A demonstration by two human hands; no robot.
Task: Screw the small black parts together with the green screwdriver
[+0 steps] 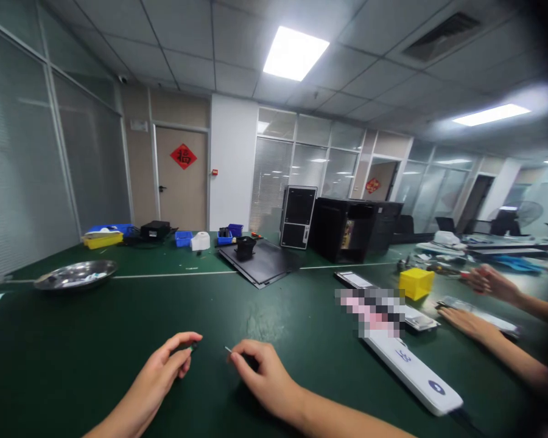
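My left hand (167, 364) is above the green table, its thumb and fingers curled around a small green piece (193, 348), mostly covered by the fingers. My right hand (265, 374) is beside it with the fingers curled in, pinching a thin metallic piece (227, 349) that sticks out toward the left hand. The exact kind of either piece is too small to tell. A gap separates the two hands. To the right of my right hand lies a white power strip (411, 365), partly blurred out.
At the right, a co-worker's hands (468, 321) work at a flat device, one holding a red-handled tool. A yellow bin (416, 284) stands near them. Farther back are a metal dish (105, 269), a black panel (274, 267), blue bins (183, 239) and black computer cases (331, 231).
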